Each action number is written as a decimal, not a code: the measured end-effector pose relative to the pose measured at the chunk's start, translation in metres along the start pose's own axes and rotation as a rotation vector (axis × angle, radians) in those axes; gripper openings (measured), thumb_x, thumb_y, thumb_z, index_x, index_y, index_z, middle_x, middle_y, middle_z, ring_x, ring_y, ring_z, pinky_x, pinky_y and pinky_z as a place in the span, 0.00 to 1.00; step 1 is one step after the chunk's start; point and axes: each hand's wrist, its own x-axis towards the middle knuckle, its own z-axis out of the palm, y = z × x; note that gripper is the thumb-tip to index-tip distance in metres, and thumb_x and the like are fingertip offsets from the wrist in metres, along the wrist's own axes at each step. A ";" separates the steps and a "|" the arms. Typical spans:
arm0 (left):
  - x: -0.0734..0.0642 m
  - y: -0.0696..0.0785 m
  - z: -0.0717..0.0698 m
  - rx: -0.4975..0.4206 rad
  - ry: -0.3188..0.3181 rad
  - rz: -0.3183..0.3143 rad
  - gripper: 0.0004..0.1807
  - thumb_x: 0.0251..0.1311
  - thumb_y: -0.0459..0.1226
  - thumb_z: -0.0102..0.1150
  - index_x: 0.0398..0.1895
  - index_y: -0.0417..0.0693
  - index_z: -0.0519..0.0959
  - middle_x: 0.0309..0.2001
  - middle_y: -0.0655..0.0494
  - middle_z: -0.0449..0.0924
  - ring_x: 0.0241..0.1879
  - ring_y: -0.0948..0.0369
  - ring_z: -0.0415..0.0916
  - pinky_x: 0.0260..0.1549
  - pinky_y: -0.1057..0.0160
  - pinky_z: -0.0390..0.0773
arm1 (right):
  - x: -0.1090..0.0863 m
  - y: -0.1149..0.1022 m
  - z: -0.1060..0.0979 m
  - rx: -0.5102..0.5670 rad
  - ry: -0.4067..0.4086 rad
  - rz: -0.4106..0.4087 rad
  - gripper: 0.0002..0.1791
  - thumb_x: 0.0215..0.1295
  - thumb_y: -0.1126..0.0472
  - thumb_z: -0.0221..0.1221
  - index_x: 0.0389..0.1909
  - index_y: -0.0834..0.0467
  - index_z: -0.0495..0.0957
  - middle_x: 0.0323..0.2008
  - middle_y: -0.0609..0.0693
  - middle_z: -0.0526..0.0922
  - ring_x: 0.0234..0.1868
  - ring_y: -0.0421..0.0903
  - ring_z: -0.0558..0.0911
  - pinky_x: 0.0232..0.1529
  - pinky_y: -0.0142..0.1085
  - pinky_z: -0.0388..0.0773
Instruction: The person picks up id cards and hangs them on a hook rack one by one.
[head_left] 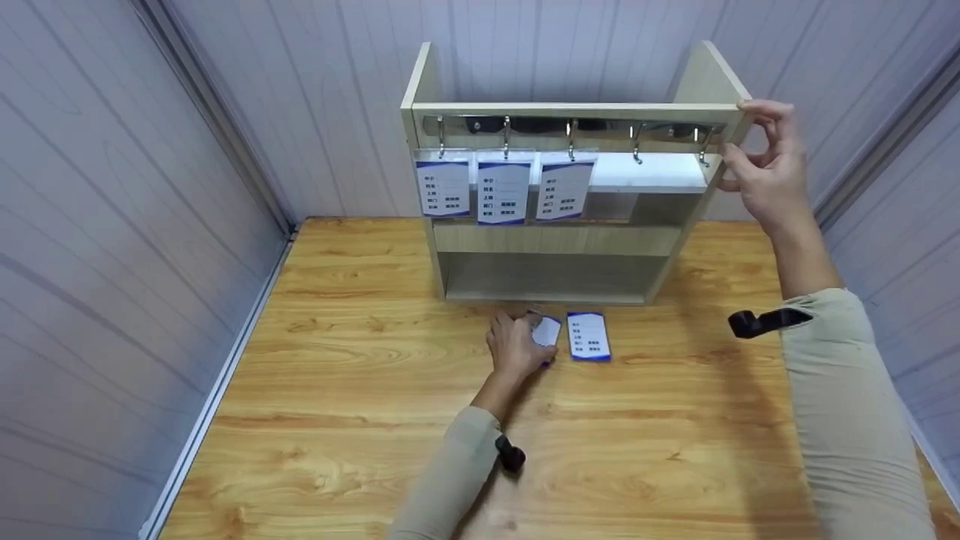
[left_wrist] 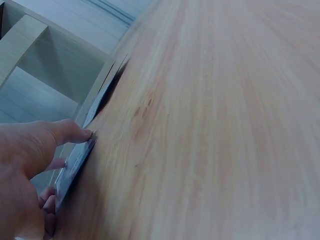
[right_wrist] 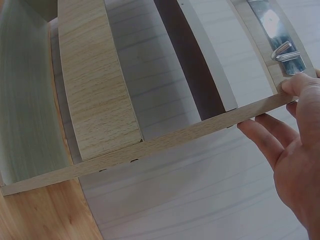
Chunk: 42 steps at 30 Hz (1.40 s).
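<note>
My left hand (head_left: 514,345) pinches a white and blue name badge (head_left: 547,331) at the tabletop, thumb on one edge and fingers on the other; the hand hides part of it. In the left wrist view the badge (left_wrist: 73,162) is seen nearly edge-on. Just right of it another name badge (head_left: 589,336) lies flat. My right hand (head_left: 776,169) grips the upper right side panel of a pale wooden shelf (head_left: 555,240), as the right wrist view shows with the side panel (right_wrist: 185,134). Three badges in clear sleeves, one of them the middle badge (head_left: 504,191), hang from the shelf's left hooks.
A metal hook rail (head_left: 536,126) runs along the shelf's upper front. Its two right hooks, including the rightmost hook (head_left: 703,146), carry nothing. The shelf stands on a wood-grain table (head_left: 360,375), with pale panelled walls (head_left: 300,112) behind and at both sides.
</note>
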 end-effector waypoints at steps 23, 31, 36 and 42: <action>0.001 -0.012 0.007 -0.185 -0.007 0.158 0.44 0.48 0.34 0.86 0.75 0.50 0.83 0.67 0.33 0.74 0.62 0.43 0.79 0.63 0.40 0.82 | -0.001 0.000 -0.003 0.003 -0.013 0.007 0.27 0.75 0.74 0.60 0.70 0.51 0.76 0.68 0.51 0.74 0.38 0.44 0.92 0.27 0.30 0.89; 0.000 -0.008 0.000 -0.122 0.004 0.166 0.45 0.48 0.35 0.87 0.76 0.50 0.83 0.61 0.36 0.79 0.57 0.46 0.80 0.59 0.44 0.83 | -0.001 -0.001 -0.001 0.004 -0.013 0.007 0.28 0.75 0.75 0.60 0.70 0.51 0.76 0.69 0.51 0.74 0.39 0.44 0.92 0.28 0.32 0.90; -0.002 -0.006 -0.002 -0.116 0.019 0.175 0.45 0.48 0.35 0.88 0.75 0.48 0.83 0.60 0.37 0.79 0.57 0.47 0.79 0.58 0.45 0.83 | 0.000 -0.001 0.000 0.007 -0.009 0.013 0.27 0.75 0.75 0.60 0.69 0.50 0.76 0.70 0.52 0.74 0.40 0.45 0.92 0.29 0.34 0.90; 0.002 -0.011 0.007 -0.136 0.045 0.197 0.45 0.45 0.34 0.87 0.73 0.49 0.84 0.60 0.37 0.79 0.57 0.46 0.80 0.57 0.45 0.83 | -0.001 -0.001 0.000 -0.008 -0.005 0.007 0.27 0.75 0.74 0.61 0.70 0.50 0.76 0.70 0.52 0.75 0.41 0.45 0.92 0.28 0.33 0.90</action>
